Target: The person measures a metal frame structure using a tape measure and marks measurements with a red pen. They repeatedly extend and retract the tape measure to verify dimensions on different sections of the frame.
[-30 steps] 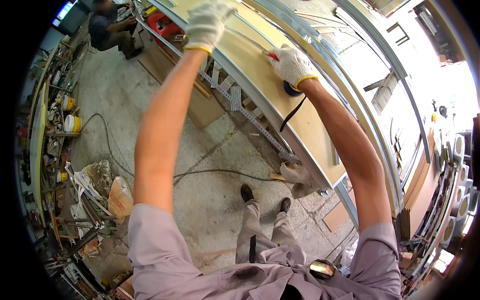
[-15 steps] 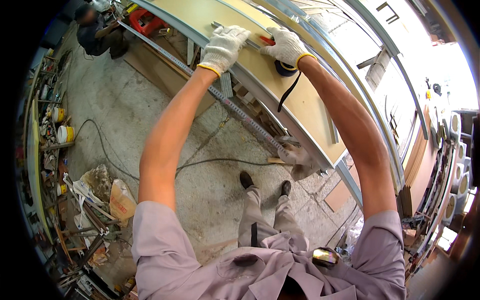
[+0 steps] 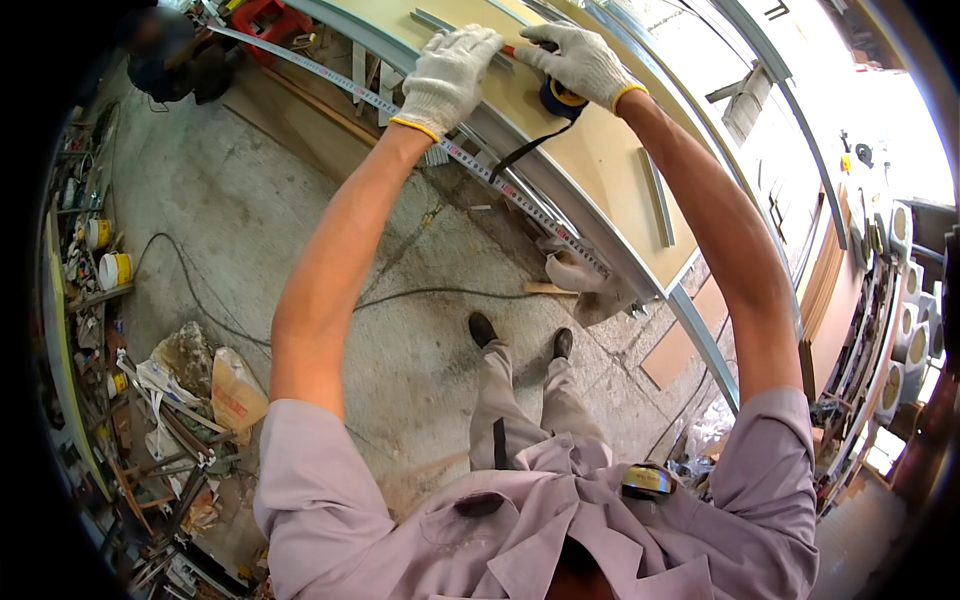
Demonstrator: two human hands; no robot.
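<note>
My left hand [image 3: 452, 80], in a white knit glove, is closed over a short grey metal channel [image 3: 432, 20] on a pale yellow panel [image 3: 590, 165]. My right hand [image 3: 585, 65], gloved too, pinches a slim red tool [image 3: 511, 50] whose kind I cannot make out. Its end is close to my left fingertips. Below the right palm sits a dark blue and yellow tape measure [image 3: 562, 98], its black strap [image 3: 530, 150] hanging over the panel's metal edge. A long marked measuring blade [image 3: 345, 82] slants past the panel's front, under my left wrist.
Another metal strip [image 3: 657, 195] rests at the panel's right end. A crouching person [image 3: 165, 60] is at the far left by a red object [image 3: 265, 20]. A black cable [image 3: 440, 291] crosses the concrete floor, and cluttered scrap [image 3: 185, 400] lines the left side.
My right hand has brought the red tool against the area by my left fingertips. The strap has swung left across the edge. The view has shifted slightly.
</note>
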